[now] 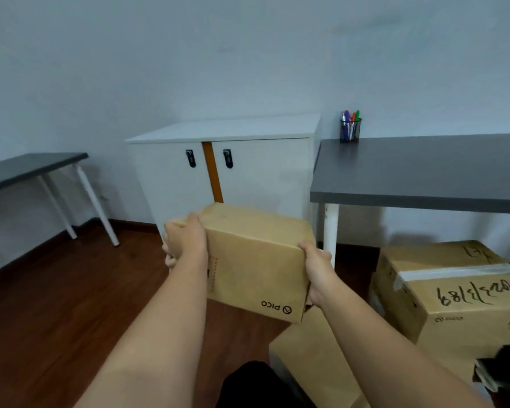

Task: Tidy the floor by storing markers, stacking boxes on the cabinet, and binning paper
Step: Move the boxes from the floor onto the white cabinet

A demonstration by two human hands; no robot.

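Left hand (186, 240) and right hand (317, 267) — each grip curled round the cardboard box (255, 260), held before the cabinet (224, 131)

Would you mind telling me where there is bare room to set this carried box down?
The white cabinet top shows bare. The grey desk is open forward of the black mesh marker cup. Bare wooden floor lies left. The right floor is crowded by the taped cardboard box.

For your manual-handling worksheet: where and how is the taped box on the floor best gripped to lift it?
Probably by its two opposite side walls, low down, one hand from each side. The taped box is wide and stands upright, too broad for one hand; its taped top offers no handle.
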